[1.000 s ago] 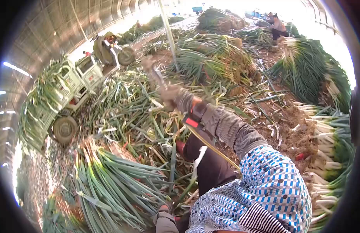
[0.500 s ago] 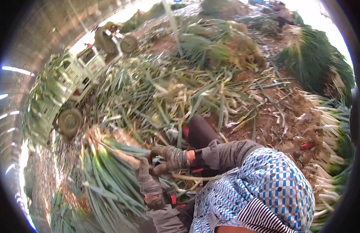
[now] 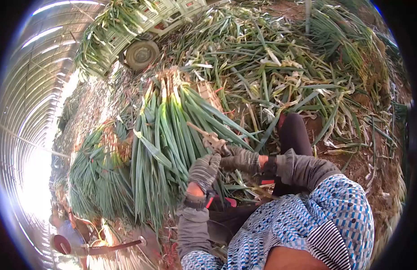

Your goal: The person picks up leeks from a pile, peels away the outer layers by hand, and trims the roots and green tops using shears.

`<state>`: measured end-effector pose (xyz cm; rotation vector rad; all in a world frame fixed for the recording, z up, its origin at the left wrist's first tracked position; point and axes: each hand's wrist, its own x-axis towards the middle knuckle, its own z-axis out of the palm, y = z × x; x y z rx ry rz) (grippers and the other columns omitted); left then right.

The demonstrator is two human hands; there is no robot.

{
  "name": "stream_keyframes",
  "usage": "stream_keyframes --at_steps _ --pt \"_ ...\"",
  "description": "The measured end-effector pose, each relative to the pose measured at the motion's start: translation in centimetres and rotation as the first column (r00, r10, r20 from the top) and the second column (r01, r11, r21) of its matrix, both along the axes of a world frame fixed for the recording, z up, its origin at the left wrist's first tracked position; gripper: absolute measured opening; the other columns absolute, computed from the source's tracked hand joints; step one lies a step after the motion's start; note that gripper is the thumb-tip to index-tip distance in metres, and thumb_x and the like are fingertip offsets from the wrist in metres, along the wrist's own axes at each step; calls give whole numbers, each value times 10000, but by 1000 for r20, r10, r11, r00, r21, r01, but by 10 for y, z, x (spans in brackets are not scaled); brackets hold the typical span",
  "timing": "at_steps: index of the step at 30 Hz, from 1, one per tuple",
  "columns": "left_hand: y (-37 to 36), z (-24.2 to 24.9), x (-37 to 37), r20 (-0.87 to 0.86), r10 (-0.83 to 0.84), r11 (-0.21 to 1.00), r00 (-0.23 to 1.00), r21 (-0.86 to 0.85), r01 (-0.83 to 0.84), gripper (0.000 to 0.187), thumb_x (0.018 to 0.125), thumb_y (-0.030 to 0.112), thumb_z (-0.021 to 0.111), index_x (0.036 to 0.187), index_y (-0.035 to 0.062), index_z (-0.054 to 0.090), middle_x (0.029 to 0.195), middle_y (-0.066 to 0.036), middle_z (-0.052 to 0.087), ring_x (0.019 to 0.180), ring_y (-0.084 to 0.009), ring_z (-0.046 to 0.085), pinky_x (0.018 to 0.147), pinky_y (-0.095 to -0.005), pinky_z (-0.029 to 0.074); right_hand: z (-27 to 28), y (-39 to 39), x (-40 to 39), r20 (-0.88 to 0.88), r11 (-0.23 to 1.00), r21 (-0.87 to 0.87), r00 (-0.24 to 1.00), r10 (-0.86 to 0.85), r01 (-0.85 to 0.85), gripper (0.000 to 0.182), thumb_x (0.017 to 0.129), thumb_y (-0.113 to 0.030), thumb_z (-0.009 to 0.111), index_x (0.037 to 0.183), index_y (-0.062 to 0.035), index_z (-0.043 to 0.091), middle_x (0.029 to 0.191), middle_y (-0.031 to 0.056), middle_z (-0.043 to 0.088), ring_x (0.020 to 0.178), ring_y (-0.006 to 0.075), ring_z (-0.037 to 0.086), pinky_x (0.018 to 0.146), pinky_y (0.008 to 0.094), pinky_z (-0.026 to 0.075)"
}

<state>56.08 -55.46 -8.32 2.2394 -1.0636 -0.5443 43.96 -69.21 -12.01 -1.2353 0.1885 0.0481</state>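
Note:
A large bunch of long green onions lies in front of me, roots away from me and leaves toward me. My left hand, in a grey striped knit glove, is closed at the right side of the leaves; what its fingers hold is hidden. Beside it, my right hand, gloved alike, has its fingers wrapped round the near end of a tan tool with a narrow tip. That tool reaches over the leaves. Both hands nearly touch each other.
Another onion bundle lies to the left. Loose leaves cover the ground ahead. At the upper left stands a cart with pale crates and a wheel. A wooden handle shows at the lower left.
My view has swung left and down, so the cart and bunch appear farther right and higher. The tan tool now shows plainly over the leaves. Both hands stay close together.

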Motion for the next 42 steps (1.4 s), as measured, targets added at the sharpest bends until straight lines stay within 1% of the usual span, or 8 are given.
stream_keyframes --at_steps 3,15,22,30,32,36,39,42 --pt "-3 24 24 -391 230 962 891 -45 -268 277 871 242 594 1024 13 622 761 -85 635 652 -134 589 592 -271 483 5 -37 16 3 858 -477 976 -218 193 438 814 -260 607 1178 -35 512 944 104 619 800 146 570 702 296 470" --pt "-118 -65 225 607 152 942 780 149 -300 456 805 228 579 1209 26 512 1139 -225 580 1043 -321 580 902 -363 442 -44 -113 51 -168 926 -337 957 -237 170 578 785 -335 628 1238 -8 476 1063 167 597 956 236 575 863 335 443" --pt "-206 -84 288 445 323 628 835 559 -541 899 739 333 645 1444 108 136 1499 -118 167 1367 -278 216 1097 -394 243 -26 -130 34 -48 963 -148 970 -236 227 587 836 -226 618 1327 -15 377 1199 180 519 1108 225 487 963 336 370" --pt "-203 -83 297 446 429 639 786 465 -613 564 657 387 709 1074 19 612 1079 -196 619 1008 -311 599 857 -377 473 -50 -128 34 -10 926 -306 972 -234 220 590 849 -191 614 1347 -45 334 1138 93 515 991 191 474 909 304 390" --pt "-189 -61 312 364 -21 663 931 702 -259 547 649 364 711 1053 7 614 1068 -196 623 981 -316 611 838 -397 477 -24 -131 36 -127 955 -252 973 -194 157 576 850 -192 612 1342 -52 347 1127 89 522 981 186 477 895 299 399" --pt "-133 5 320 90 465 855 881 213 -473 352 630 135 707 928 -32 624 867 -133 650 727 -246 613 688 -366 502 -38 -125 42 -58 924 -255 949 -310 286 595 814 -231 625 1310 -11 380 1089 204 583 968 232 568 856 341 450" --pt "-101 94 275 -374 398 844 837 -208 -494 367 666 68 720 991 -8 565 766 -78 608 574 -174 559 542 -301 474 -45 -125 51 -44 935 -256 964 -264 245 587 821 -248 623 1305 -21 379 1059 191 591 925 218 578 811 345 472" --pt "-68 147 265 -264 319 861 910 -322 -395 332 733 162 736 951 13 535 662 -32 526 539 -164 549 480 -301 507 -32 -122 53 -132 953 -174 953 -273 249 520 826 -248 623 1268 -40 443 958 142 605 792 191 593 681 329 498"
